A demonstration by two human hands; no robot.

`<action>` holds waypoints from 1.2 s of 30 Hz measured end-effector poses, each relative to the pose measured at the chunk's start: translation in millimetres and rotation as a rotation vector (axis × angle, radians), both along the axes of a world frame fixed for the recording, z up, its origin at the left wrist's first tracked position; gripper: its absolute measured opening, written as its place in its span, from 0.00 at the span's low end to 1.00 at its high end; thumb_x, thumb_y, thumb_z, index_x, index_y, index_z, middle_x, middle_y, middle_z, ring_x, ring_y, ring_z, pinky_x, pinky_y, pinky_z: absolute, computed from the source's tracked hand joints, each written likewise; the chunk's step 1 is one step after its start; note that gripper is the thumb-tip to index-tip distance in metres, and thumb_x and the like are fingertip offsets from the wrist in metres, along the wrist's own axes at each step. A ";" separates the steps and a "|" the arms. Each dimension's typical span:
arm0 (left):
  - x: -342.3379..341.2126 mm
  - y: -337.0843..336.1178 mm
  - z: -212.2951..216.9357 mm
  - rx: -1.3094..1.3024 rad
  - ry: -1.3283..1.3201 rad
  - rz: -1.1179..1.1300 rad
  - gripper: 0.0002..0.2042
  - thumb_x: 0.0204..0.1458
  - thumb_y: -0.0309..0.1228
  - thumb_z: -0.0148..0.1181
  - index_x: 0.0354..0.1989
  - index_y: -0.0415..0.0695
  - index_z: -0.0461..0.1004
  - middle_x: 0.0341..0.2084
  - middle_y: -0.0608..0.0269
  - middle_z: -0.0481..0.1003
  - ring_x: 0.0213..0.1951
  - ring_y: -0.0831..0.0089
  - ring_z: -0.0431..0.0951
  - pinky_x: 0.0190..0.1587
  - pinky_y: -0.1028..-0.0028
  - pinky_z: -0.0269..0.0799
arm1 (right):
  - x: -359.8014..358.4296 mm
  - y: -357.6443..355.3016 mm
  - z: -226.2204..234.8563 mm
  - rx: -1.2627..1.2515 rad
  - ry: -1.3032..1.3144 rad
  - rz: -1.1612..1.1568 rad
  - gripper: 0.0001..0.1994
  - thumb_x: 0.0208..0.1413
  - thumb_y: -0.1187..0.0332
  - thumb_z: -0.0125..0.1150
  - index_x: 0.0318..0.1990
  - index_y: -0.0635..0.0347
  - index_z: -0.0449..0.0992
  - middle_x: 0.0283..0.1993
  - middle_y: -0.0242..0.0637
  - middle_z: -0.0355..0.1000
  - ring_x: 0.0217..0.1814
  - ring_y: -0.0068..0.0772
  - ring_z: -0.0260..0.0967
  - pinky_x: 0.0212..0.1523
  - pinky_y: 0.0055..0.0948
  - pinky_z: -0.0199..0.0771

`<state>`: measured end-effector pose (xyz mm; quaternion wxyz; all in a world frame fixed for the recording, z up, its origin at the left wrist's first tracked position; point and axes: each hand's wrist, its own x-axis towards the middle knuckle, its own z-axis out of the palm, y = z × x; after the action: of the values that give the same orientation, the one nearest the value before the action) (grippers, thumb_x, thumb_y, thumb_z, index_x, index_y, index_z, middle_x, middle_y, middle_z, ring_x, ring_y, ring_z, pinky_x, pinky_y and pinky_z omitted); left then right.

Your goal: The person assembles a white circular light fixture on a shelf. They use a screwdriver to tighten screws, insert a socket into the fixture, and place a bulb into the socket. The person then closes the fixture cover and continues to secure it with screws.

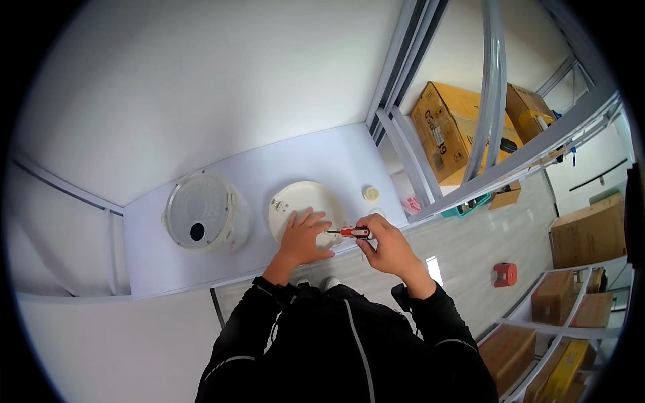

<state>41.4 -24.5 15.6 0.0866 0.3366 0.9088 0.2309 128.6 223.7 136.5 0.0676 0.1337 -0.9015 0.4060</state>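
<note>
A round white cover (310, 195) lies on the white table, with a small printed mark on its upper left. My left hand (300, 240) rests on its near part with fingers spread. In my right hand (392, 252), at the cover's right edge, is a red and grey screwdriver (352, 232). Its thin shaft points left, and the tip is at the cover near my left fingers; whether it sits in a screw is too small to tell. A whitish tub (235, 218) with a clear round top and a dark round hole stands to the left.
Right of the cover lies a small cream disc (371, 194), with a pale round piece (377, 213) below it. Grey metal framing (420, 158) rises at the table's right end. Cardboard boxes (457, 127) stand beyond, and a red stool (505, 274) is on the floor.
</note>
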 end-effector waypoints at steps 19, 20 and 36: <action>-3.8 -7.3 -3.4 0.053 -0.032 -0.050 0.39 0.38 0.53 0.80 0.64 0.57 0.81 0.73 0.67 0.68 0.81 0.58 0.53 0.82 0.43 0.38 | -10.1 -63.1 28.8 0.570 -0.313 -0.423 0.23 0.59 0.51 0.76 0.48 0.62 0.77 0.35 0.50 0.82 0.36 0.54 0.82 0.34 0.45 0.80; -5.7 -7.6 -3.4 0.045 -0.043 -0.057 0.39 0.38 0.53 0.80 0.64 0.57 0.81 0.73 0.67 0.68 0.81 0.57 0.53 0.82 0.43 0.38 | -13.0 -68.5 31.0 0.592 -0.341 -0.440 0.24 0.60 0.52 0.75 0.49 0.63 0.76 0.37 0.51 0.82 0.37 0.55 0.82 0.35 0.46 0.80; -4.3 -10.0 -15.4 0.036 0.057 -0.124 0.42 0.40 0.55 0.81 0.66 0.53 0.78 0.74 0.61 0.65 0.80 0.53 0.52 0.81 0.39 0.38 | -1.8 -109.4 9.6 0.644 -0.087 -0.642 0.23 0.60 0.52 0.74 0.51 0.58 0.75 0.32 0.42 0.80 0.28 0.52 0.80 0.28 0.44 0.78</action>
<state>37.1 -34.4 0.2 0.0687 0.4000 0.8840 0.2319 126.8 114.3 146.1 0.1070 -0.1556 -0.9796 0.0687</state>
